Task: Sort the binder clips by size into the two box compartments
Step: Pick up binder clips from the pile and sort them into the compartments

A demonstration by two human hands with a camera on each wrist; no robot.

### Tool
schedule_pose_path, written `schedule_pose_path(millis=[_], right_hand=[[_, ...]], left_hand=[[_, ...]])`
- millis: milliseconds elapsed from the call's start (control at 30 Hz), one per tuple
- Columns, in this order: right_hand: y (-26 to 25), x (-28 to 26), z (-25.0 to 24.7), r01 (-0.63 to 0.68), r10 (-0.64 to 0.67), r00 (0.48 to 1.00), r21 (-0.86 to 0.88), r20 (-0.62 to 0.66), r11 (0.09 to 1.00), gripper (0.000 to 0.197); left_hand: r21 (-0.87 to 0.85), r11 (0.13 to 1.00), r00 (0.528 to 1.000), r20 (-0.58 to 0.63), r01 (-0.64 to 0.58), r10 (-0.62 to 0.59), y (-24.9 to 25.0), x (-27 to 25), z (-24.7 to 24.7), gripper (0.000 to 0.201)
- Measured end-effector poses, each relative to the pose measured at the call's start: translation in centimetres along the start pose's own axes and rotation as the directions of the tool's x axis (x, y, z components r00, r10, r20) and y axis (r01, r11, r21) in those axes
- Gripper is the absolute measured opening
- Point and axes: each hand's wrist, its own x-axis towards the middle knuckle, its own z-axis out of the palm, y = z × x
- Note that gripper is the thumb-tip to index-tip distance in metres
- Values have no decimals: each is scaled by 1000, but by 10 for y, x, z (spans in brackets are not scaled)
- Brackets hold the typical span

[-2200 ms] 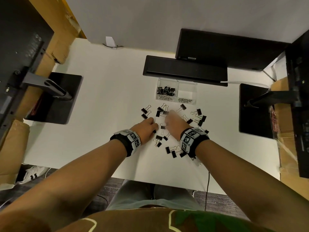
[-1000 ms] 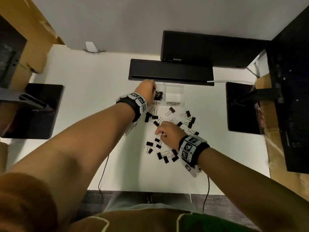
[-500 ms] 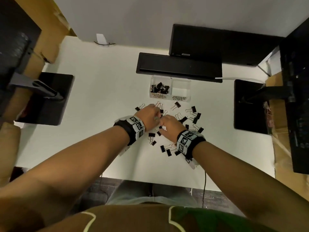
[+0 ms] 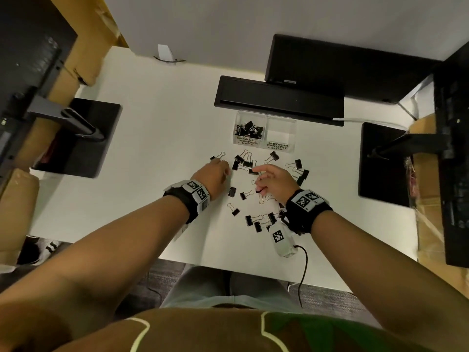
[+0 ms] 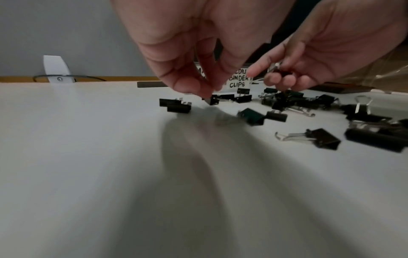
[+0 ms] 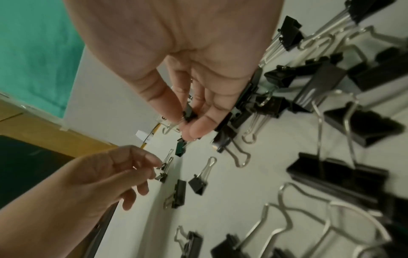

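A: Desk [image 4: 152, 174], white. The landmark is the clear 2-compartment box [image 4: 281, 123] at its far side. The compartment labelled SMALL holds a heap of black clips; the MEDIUM one looks bare.

B: Loose binder clips [image 4: 253, 219]?

A: Scattered just in front of the box, mixed sizes, roughly 20 left. The sort looks about half done, small ones first.

B: Left hand [image 4: 214, 177]?

A: In front of the box's small side, thumb and forefinger narrowed onto 1 small clip [image 5: 213, 101] at the desk surface.

B: Right hand [image 4: 275, 180]?

A: In front of the medium side, fingers curled around a held clip [image 6: 188, 111], index finger extended.

B: Step?

A: Picking, I judge. Next: lift cleanly, carry forward to the box, and release over the compartment that matches each clip's size.
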Motion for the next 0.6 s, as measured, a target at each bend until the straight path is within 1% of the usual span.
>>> schedule_pose_path(millis=[67, 100, 133, 167, 200, 267, 300, 367, 433, 533, 600], right_hand=[[0, -1, 4, -16, 17, 1000, -38, 22, 999, 27], [-1, -2, 6, -6, 9, 1000, -96, 27, 995, 26], [-1, -3, 9, 15, -9, 1000, -185, 30, 983, 26], [1, -3, 12, 46, -37, 999, -289, 40, 956, 25], [2, -3, 15, 84, -64, 996, -397, 63, 914, 26], [5, -3, 21, 160, -92, 985, -591, 144, 790, 33], [7, -3, 24, 203, -99, 976, -656, 192, 727, 36], [10, -4, 27, 260, -110, 962, -713, 251, 651, 38], [14, -5, 30, 278, -135, 959, -737, 249, 616, 35], [16, -4, 33, 270, -153, 963, -753, 223, 600, 27], [13, -1, 33, 238, -149, 971, -742, 186, 627, 24]], left_hand=[[-6, 998, 998, -41, -57, 57, 7, -10, 0, 20], [-4, 995, 993, -55, -100, 100, 10, -16, 3, 17], [1, 991, 990, -41, -136, 136, 13, -21, 6, 15], [14, 987, 988, 8, -157, 157, 14, -26, 11, 17], [40, 987, 984, 87, -158, 154, 14, -29, 15, 23], [94, 982, 965, 225, -161, 137, 8, -32, 24, 36], [115, 977, 954, 265, -178, 142, 4, -32, 27, 40], [132, 969, 936, 313, -209, 160, -1, -32, 31, 42], [121, 968, 933, 316, -221, 173, -3, -31, 33, 38], [113, 968, 938, 292, -226, 185, -3, -29, 34, 31], [105, 971, 948, 262, -215, 181, -2, -29, 33, 28]])
